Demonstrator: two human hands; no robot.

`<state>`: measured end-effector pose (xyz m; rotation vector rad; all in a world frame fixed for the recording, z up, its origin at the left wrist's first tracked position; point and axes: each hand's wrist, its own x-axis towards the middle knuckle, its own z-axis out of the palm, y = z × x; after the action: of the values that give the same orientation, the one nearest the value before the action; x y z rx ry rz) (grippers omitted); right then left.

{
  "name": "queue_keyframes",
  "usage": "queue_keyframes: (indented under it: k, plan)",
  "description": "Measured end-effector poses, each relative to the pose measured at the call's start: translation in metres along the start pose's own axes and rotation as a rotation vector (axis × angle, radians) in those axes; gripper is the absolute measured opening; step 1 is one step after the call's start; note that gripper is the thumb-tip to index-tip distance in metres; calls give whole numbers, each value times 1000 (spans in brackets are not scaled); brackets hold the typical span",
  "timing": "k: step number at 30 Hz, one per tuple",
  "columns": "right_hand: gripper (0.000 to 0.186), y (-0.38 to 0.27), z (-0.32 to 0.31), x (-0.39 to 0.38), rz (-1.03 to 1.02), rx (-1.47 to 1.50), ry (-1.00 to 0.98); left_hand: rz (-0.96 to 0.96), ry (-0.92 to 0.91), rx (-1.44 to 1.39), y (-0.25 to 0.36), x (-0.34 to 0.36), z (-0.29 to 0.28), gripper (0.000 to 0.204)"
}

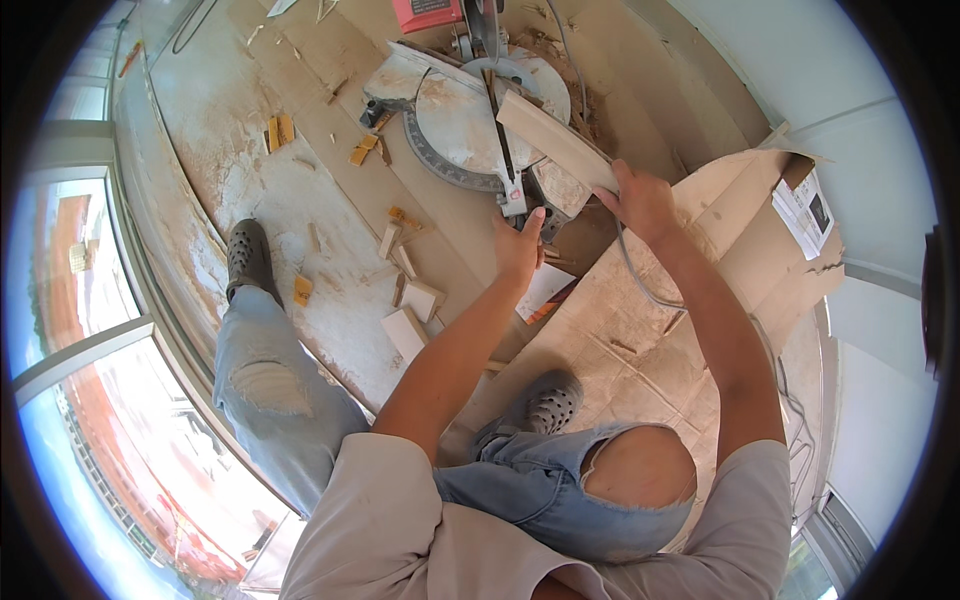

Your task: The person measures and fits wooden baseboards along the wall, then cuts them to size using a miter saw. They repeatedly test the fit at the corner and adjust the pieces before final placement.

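Note:
A miter saw (450,125) stands on the floor in front of me, its round table dusty with sawdust. Its blade (484,28) is raised at the far side, above the dark slot. My left hand (518,248) is closed round the saw's front handle (513,207), thumb along its right side. In my right hand (640,200) is the near end of a pale wooden board (556,140). The board slants across the right part of the saw table, its far end close to the slot. Some of the right fingers are hidden beneath it.
Several wood offcuts (424,299) lie left of my left forearm. Yellowish scraps (280,131) and sawdust are scattered farther left. Flattened cardboard (640,365) covers the floor at right, with a grey cable (640,280) across it. My shoes (250,257) flank the offcuts. A white wall (850,85) rises at right.

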<state>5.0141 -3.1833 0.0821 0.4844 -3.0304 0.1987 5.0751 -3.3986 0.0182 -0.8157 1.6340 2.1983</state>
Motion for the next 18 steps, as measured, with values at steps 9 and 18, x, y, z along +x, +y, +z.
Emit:
queue_keyframes:
  k: [9, 18]
  plan:
    - [30, -10, -14, 5, 60, 3, -72, -47, -162, 127, 12, 7, -27, 32]
    - [21, -20, -6, 35, -54, 44, 35, 284, 360, 14, 52, 8, -130, 33]
